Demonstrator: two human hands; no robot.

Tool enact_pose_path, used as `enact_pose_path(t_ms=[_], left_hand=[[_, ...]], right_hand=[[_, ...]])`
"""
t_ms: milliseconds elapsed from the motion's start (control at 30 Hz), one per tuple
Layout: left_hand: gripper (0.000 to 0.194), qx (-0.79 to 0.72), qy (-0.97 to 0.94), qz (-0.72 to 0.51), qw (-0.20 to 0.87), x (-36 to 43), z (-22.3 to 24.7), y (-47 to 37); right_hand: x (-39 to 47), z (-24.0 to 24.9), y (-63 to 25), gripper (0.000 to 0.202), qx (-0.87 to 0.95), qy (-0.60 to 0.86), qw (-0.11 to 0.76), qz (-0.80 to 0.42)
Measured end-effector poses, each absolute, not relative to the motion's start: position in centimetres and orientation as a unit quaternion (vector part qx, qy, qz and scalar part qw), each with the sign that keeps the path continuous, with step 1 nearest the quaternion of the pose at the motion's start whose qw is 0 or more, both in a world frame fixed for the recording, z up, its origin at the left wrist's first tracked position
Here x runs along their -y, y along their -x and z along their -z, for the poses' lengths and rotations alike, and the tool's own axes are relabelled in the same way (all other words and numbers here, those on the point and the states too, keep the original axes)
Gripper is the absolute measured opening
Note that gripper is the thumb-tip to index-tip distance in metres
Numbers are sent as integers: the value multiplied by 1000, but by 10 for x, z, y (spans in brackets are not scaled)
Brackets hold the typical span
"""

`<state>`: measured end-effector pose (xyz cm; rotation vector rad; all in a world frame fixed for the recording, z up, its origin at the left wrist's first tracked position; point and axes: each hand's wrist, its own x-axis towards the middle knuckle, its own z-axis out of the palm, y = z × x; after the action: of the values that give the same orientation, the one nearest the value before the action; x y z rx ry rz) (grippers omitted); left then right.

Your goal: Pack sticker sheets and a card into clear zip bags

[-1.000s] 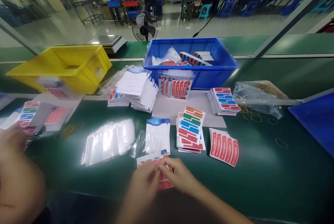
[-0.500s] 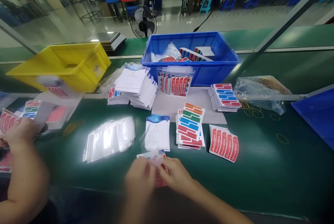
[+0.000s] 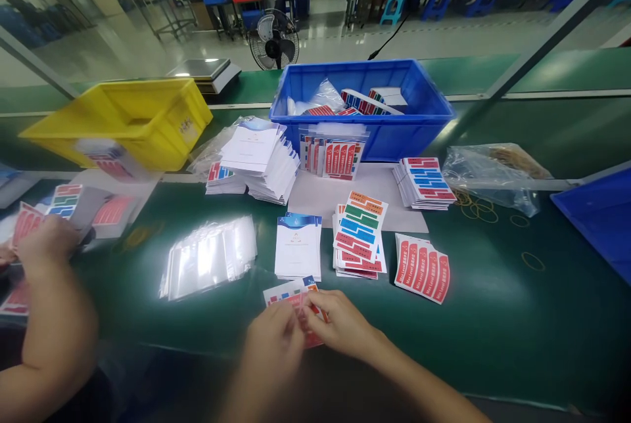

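Note:
Near the table's front edge, a small set of sticker sheets [image 3: 284, 290] with blue, orange and red print shows above and between my hands. My right hand [image 3: 340, 321] pinches its right side with thumb and fingers. My left hand [image 3: 276, 337], a little blurred, is closed on it from the left; a glint of clear film shows at the fingertips, but whether a bag surrounds the sheets is unclear. Just beyond lie white leaflets [image 3: 298, 249] with a blue top, a pile of multicoloured sticker sheets [image 3: 361, 229] and red curved label sheets [image 3: 422, 268].
Clear plastic bags [image 3: 210, 257] lie at left, behind them a tall leaflet stack [image 3: 259, 157]. A blue bin [image 3: 362, 127] and yellow bin [image 3: 123, 124] stand at the back. Rubber bands [image 3: 476, 206] lie right. A co-worker's arm [image 3: 56, 305] reaches in from the left.
Both my hands stay together on the sheets and have shifted slightly right. More of the sheets' upper edge shows above my fingers. The camera view has moved slightly.

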<state>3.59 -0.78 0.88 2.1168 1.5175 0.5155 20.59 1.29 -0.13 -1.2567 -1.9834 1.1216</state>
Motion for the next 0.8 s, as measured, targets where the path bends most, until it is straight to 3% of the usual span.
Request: enact_pose_path(t_ms=[200, 300, 433, 500, 633, 800], left_hand=[[27, -682, -657, -252, 196, 8, -31, -7], [29, -717, -614, -297, 140, 13, -55, 7], [29, -720, -617, -308, 73, 17, -76, 22], [26, -722, -620, -298, 70, 16, -73, 24], [24, -720, -647, -235, 86, 4, -38, 7], [24, -694, -695, -117, 146, -2, 2, -32]], right_hand=[[5, 11, -229, 19, 688, 504, 309, -421], [19, 19, -243, 48, 650, 523, 378, -402], [26, 33, -252, 64, 648, 498, 412, -404], [24, 39, -253, 61, 646, 488, 387, -442], [21, 38, -250, 30, 625, 489, 352, -496], [31, 21, -249, 40, 425, 546, 406, -597]])
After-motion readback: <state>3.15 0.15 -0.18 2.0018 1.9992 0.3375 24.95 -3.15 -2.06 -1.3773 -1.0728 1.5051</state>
